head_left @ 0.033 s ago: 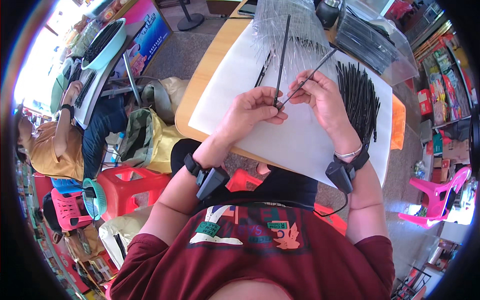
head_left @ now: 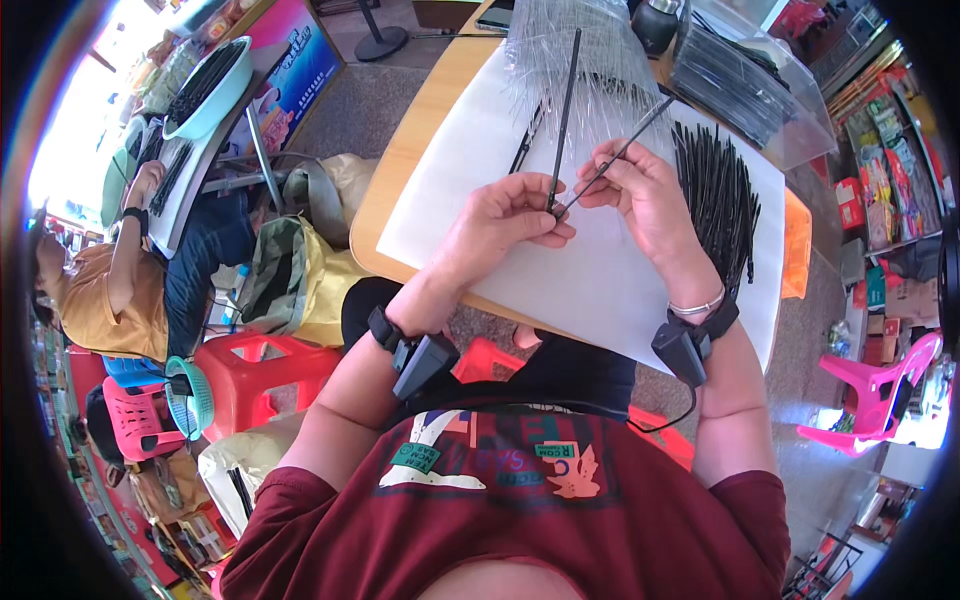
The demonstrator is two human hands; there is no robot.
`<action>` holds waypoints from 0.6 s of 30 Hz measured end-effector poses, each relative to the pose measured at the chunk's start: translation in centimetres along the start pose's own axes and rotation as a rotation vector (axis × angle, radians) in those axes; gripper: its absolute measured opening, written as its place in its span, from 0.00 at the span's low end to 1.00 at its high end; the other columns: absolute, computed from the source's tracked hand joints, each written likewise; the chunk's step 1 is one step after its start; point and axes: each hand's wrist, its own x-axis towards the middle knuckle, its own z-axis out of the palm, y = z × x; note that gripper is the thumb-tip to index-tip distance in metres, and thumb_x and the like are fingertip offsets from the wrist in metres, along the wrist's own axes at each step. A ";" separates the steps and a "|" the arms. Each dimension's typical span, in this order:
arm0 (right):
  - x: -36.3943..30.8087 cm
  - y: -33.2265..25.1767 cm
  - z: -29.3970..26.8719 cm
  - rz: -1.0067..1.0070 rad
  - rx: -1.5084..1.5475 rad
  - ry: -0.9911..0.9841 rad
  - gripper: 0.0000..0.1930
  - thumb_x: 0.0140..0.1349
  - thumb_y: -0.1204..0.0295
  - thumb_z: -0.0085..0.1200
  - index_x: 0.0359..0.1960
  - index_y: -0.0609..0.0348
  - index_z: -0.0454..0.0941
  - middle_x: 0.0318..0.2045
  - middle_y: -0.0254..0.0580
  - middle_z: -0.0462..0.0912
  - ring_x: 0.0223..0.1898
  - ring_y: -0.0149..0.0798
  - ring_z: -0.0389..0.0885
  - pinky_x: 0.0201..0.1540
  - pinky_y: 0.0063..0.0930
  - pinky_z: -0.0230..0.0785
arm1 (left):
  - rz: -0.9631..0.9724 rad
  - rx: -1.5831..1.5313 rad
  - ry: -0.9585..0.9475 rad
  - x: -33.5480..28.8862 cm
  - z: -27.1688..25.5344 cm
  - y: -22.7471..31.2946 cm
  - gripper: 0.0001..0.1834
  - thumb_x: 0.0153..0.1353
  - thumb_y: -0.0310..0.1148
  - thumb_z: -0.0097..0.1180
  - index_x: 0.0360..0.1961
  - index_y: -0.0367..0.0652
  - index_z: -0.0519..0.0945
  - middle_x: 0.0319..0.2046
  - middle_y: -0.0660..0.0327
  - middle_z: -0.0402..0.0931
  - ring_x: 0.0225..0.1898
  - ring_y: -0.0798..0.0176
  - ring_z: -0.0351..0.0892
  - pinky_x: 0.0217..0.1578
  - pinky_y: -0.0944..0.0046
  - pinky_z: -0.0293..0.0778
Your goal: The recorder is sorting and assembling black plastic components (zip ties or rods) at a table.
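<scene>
My left hand [head_left: 502,215] pinches the lower end of a thin black rod [head_left: 567,110], which stands nearly upright, leaning slightly right. Between the thumb and fingers of my right hand [head_left: 648,200] is a second thin black rod [head_left: 640,129], slanting up to the right. The lower ends of the two rods meet at my left fingertips; whether they are joined I cannot tell. Both hands are above a white sheet [head_left: 610,300] on the table. To the right of my right hand lies a large bunch of similar black rods [head_left: 715,190].
Clear thin strips [head_left: 580,60] are heaped at the table's far side, near a dark flask [head_left: 655,25] and a clear plastic box [head_left: 735,95]. An orange basket [head_left: 796,245] hangs past the right edge. At left, another person [head_left: 115,290] handles black rods beside a basin [head_left: 215,100].
</scene>
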 end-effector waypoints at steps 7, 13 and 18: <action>0.1 0.3 0.3 0.018 0.011 -0.011 0.08 0.63 0.74 0.48 0.40 0.65 0.72 0.32 0.46 0.80 0.32 0.36 0.82 0.36 0.27 0.78 | -0.006 -0.008 0.001 0.0 0.0 0.1 0.16 0.60 0.16 0.48 0.51 0.33 0.69 0.40 0.52 0.76 0.41 0.56 0.81 0.42 0.64 0.80; 0.0 0.2 0.2 0.058 -0.022 0.009 0.08 0.63 0.71 0.50 0.39 0.65 0.72 0.31 0.45 0.80 0.31 0.37 0.82 0.34 0.26 0.77 | -0.009 0.009 -0.025 -0.1 0.0 0.0 0.16 0.60 0.16 0.49 0.51 0.32 0.70 0.39 0.53 0.77 0.40 0.57 0.81 0.41 0.65 0.80; 0.0 0.4 0.1 0.130 -0.021 0.028 0.08 0.62 0.71 0.51 0.37 0.63 0.73 0.30 0.44 0.80 0.29 0.37 0.82 0.33 0.27 0.77 | -0.019 0.036 -0.036 -0.1 0.1 0.0 0.16 0.60 0.17 0.50 0.50 0.32 0.71 0.38 0.53 0.77 0.40 0.57 0.82 0.40 0.65 0.80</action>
